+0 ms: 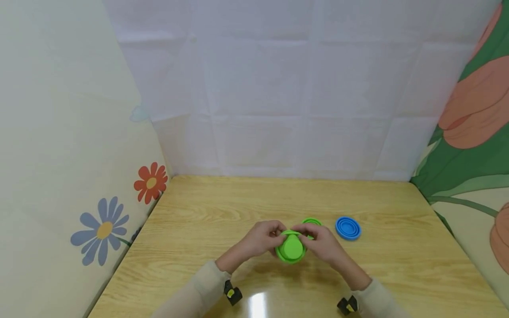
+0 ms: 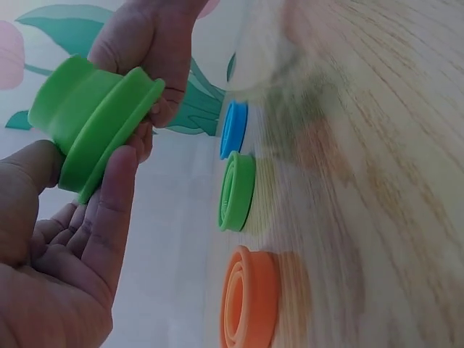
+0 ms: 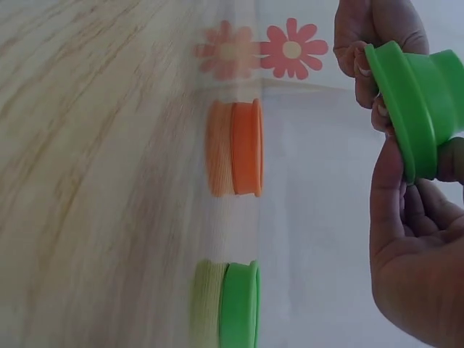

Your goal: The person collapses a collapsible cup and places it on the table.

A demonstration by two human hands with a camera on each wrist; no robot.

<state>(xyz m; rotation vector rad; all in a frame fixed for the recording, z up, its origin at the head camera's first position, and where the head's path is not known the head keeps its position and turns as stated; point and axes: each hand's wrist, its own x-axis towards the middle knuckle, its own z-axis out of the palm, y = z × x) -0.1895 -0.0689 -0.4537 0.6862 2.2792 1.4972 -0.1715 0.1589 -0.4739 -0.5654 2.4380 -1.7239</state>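
Observation:
Both hands hold a green collapsible cup (image 1: 293,248) above the table. It is partly drawn out, its stepped wall showing and its base toward the head camera. The left hand (image 1: 260,240) pinches the wide rim on one side, its thumb against the wall in the left wrist view. Across from it, the right hand (image 1: 324,245) grips the same rim between thumb and fingers. Past the right hand lies a second green cup (image 1: 312,220), folded flat and partly covered by that hand. An orange cup (image 2: 254,297), also folded flat, is hidden in the head view.
A blue cup (image 1: 348,228), collapsed into rings, lies to the right on the wooden table (image 1: 214,198). White cloth (image 1: 254,88) hangs behind the table's far edge. Flower-printed cloths stand at both sides. Each wrist wears a small black device (image 1: 232,293).

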